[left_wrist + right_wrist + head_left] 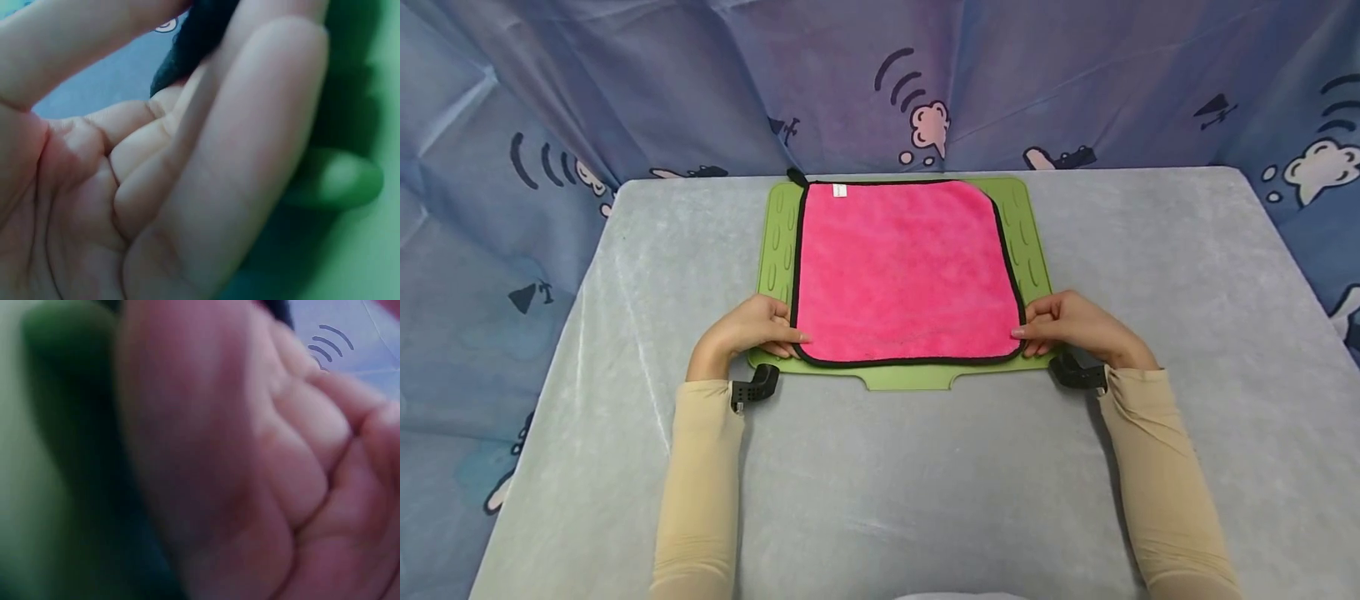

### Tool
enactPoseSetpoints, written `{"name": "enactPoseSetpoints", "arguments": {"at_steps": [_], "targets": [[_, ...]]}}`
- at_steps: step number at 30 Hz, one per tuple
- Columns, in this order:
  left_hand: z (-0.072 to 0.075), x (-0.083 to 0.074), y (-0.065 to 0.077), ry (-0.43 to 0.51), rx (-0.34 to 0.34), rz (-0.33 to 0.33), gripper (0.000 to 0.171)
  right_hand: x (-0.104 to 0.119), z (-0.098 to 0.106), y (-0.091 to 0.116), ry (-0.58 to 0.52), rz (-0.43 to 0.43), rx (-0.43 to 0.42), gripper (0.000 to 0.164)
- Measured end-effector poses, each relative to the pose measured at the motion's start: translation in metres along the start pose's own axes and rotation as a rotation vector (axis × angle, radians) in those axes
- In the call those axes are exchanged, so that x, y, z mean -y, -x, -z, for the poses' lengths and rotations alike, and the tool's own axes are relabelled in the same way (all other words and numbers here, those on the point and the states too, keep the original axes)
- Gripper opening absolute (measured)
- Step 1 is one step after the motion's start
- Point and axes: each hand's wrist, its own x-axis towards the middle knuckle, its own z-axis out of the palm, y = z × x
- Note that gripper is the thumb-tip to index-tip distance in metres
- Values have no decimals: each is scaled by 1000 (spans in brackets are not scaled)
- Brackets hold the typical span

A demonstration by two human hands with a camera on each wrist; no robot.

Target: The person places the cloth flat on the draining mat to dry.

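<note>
A pink towel (906,271) with black edging lies spread flat over a green mat (907,379) in the head view. At the towel's near left corner, my left hand (747,327) pinches the edge, thumb on top and fingers beneath. The near right corner is pinched the same way by my right hand (1084,327). Close up in the left wrist view are the curled fingers (219,156), with a bit of black edging (194,47) beyond them. Blurred fingers (187,437) fill most of the right wrist view, beside the green mat (19,456).
The mat rests on a pale grey cloth-covered table (917,483). It has raised oval bumps along its sides and a tab at the near edge. A blue-purple printed curtain (715,92) hangs behind the table and along its sides.
</note>
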Motion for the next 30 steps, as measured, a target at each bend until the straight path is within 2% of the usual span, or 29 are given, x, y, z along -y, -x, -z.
{"name": "enactPoseSetpoints", "arguments": {"at_steps": [3,7,16,24,30], "targets": [[-1,-1,0,14,41,-10,31,0,1,0,-15,10,55,24],[-1,-1,0,37,73,-21,29,0,2,-1,-40,16,80,20],[2,1,-1,51,81,-28,31,0,7,0,-56,40,128,16],[7,5,1,50,47,-39,26,-5,9,0,-49,87,166,15],[4,4,0,64,94,-28,31,-9,11,0,-54,79,166,15]]}}
